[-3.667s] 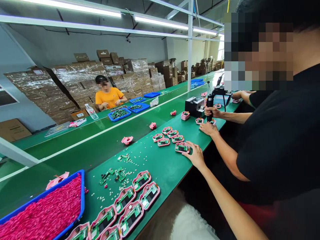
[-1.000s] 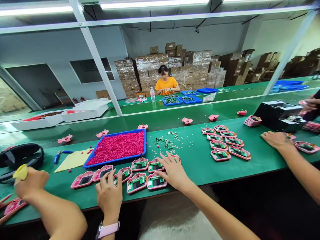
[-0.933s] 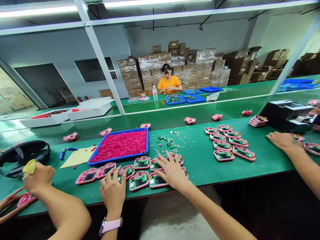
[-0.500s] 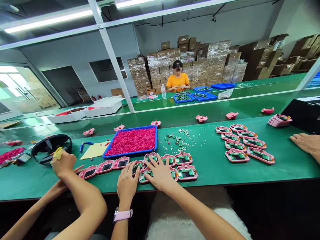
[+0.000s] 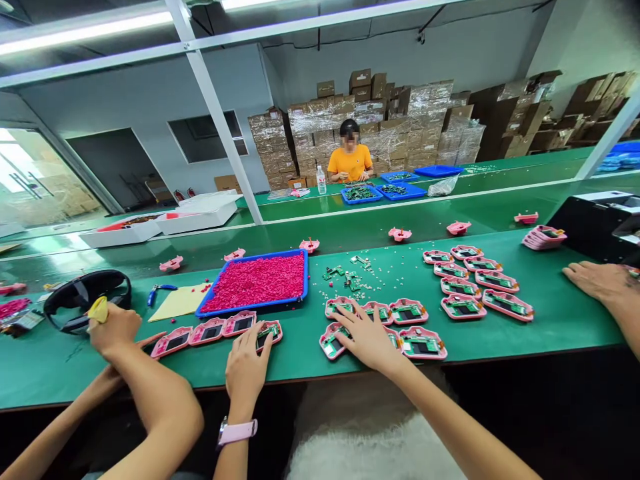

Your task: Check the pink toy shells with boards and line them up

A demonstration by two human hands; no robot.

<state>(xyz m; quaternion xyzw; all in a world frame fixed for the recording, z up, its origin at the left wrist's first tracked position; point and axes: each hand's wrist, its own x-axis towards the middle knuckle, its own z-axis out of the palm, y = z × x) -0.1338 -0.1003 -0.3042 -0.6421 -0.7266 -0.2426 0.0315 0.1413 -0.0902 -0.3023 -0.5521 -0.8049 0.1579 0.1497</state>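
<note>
My left hand (image 5: 247, 362), wearing a pink-strapped watch, has its fingers stretched over the left end of a pink shell with a green circuit board (image 5: 271, 335). My right hand (image 5: 369, 339) lies palm down with fingers spread across a two-row group of similar pink shells. Its fingers partly cover some of them; a front-row shell (image 5: 424, 343) and a back-row shell (image 5: 409, 311) show fully. Left of my left hand, a row of pink shells with dark screens (image 5: 207, 331) stretches toward a co-worker's arms.
A blue tray of small magenta parts (image 5: 257, 283) sits behind the row. Loose circuit boards (image 5: 350, 275) and tiny pieces lie mid-table. More filled shells (image 5: 463, 307) stand right, near another person's hand (image 5: 593, 279). A co-worker's hand (image 5: 116, 328) holds something yellow by headphones (image 5: 83, 300).
My right hand has slid the two-row group of shells to the right, opening a gap from the shell under my left hand. The left hand stays on that shell.
</note>
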